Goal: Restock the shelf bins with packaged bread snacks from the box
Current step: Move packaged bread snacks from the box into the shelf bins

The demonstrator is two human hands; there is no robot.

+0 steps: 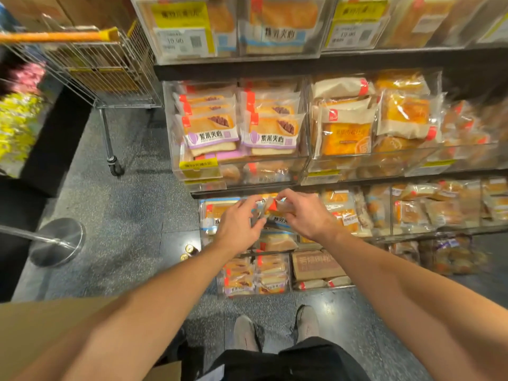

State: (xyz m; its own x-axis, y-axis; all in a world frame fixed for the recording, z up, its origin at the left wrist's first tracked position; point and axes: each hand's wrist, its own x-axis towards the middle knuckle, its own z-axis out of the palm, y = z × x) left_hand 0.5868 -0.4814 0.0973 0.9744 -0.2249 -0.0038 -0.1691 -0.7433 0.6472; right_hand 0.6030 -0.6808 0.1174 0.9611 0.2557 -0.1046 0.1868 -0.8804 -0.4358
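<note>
While the cardboard box [41, 325] sits at lower left, within reach, both hands work at frame centre: the left hand [237, 224] and right hand [305, 215] pinch one bread packet [270, 207] over the lower clear bin [209, 215], apparently squaring it for insertion; the purple-label bin [242, 171] above appears full.

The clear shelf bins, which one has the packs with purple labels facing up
The left bin on the middle shelf, beside the cart: its packs carry purple bands. The bin to its right holds orange and beige packs.

Both arms extended forward; left hand [238, 224] and right hand [305, 213] pinching, fingers curled.
</note>
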